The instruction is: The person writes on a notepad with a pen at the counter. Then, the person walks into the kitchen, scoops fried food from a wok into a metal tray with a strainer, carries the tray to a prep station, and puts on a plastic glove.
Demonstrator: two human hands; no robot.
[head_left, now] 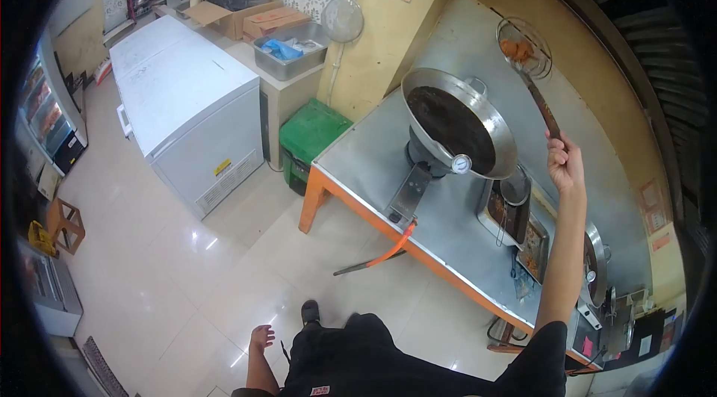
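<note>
My right hand (565, 162) is closed around the handle of a wire skimmer (544, 103), raised at the right above the metal worktop. Several brown-orange fried pieces (515, 49) lie in its wire bowl. Left of the skimmer, a large wok (502, 124) holding dark oil (452, 124) rests on a gas burner (411, 191). A round dial thermometer (461, 164) sits at the wok's near rim. My left hand (262, 336) hangs low over the floor, fingers apart and slightly bent, with nothing in it.
Below the wok, trays (533, 247) and a strainer (515, 188) stand on the metal worktop (455, 225). A second wok (595, 266) is farther right. An orange hose (392, 251) hangs over the front edge. Leftward are a green bin (314, 128) and a white chest freezer (187, 91).
</note>
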